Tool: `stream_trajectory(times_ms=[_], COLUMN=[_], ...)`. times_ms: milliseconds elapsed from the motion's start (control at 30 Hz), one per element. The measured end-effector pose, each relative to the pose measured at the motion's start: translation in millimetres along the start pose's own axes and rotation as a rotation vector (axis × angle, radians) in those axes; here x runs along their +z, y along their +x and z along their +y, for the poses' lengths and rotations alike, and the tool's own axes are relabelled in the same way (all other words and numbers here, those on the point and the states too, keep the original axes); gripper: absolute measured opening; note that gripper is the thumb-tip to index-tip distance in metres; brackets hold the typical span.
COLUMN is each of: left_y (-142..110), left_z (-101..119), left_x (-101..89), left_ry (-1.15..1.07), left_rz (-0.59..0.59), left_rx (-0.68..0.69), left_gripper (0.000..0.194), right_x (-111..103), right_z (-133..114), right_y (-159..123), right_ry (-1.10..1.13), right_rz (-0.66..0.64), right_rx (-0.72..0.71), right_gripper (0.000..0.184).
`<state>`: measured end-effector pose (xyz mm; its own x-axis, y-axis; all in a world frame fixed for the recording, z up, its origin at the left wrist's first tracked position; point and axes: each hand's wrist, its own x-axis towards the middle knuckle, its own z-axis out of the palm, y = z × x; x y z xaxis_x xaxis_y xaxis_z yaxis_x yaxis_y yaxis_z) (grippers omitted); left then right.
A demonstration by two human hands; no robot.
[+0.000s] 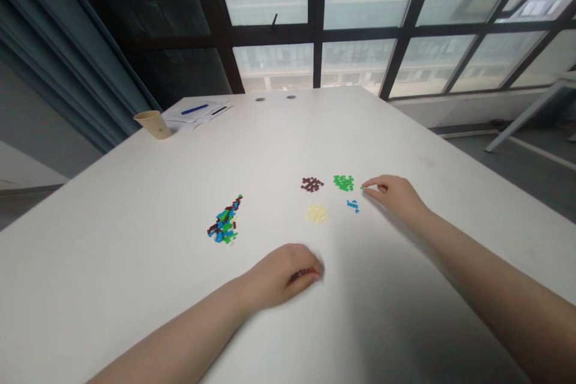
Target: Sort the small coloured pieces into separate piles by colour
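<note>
My right hand is at the right of the sorted piles, thumb and forefinger pinched on a small green piece. Just left of it lies a pile of green pieces, with a few blue pieces below. Further left are a brown pile and a pale yellow pile. Nearer to me, my left hand rests low over the table with curled fingers; what they hold, if anything, is hidden. A mixed heap of brown, blue, green and yellow pieces lies to its upper left.
All of this lies on a large white table. A tan paper cup stands at the far left edge beside papers with a blue pen. Windows rise behind the table, and a blue-grey curtain hangs at left.
</note>
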<state>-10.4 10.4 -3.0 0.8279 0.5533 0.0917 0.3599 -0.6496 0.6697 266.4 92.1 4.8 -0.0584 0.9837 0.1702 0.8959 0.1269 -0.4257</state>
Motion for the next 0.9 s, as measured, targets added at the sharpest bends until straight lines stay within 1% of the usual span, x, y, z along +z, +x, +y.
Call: stream_trajectory(times_ms=[100, 200, 467, 567, 667, 733, 767, 833, 900], left_y=[-0.7, -1.2, 0.2, -0.4, -1.3, -1.7, -2.0, -3.4, -6.7], left_z=[-0.9, -0.9, 1.2, 0.2, -1.3, -1.6, -1.4, -0.9, -1.8], left_x=[-0.1, -0.5, -2.2, -1.4, 0.6, -0.4, -2.6, -11.3, -25.4], left_ry=[0.004, 0.006, 0.001, 0.000, 0.034, 0.149, 0.253, 0.525, 0.782], left_rz=[0.000, 0.000, -0.010, -0.010, 0.004, 0.056, 0.093, 0.169, 0.222], left_rx=[0.013, 0.018, 0.029, 0.035, 0.007, -0.077, -0.154, -0.381, -0.668], left_gripper=[0.026, 0.025, 0.026, 0.025, 0.024, 0.024, 0.025, 0.025, 0.026], right_x=[4.4, 9.7, 22.5, 19.0, 7.1, -1.2, -3.8, -3.7, 4.5], right_z=[6.1, 4.3, 2.6, 1.1, -10.0, -26.8, -38.1, -64.1, -88.9], right_y=[15.3, 25.1, 30.6, 30.9, 23.4, 6.2, -7.4, -43.8, -86.4], right_ry=[-0.075, -0.098, -0.160, -0.155, -0.149, -0.108, -0.061, 0.070, 0.140], right_rz=[-0.034, -0.050, -0.070, -0.069, -0.040, -0.027, -0.026, -0.079, -0.181], right_rx=[0.067, 0.083, 0.107, 0.095, 0.074, 0.005, -0.060, -0.198, -0.342], right_gripper=[0.023, 0.021, 0.020, 0.020, 0.022, 0.024, 0.025, 0.025, 0.024])
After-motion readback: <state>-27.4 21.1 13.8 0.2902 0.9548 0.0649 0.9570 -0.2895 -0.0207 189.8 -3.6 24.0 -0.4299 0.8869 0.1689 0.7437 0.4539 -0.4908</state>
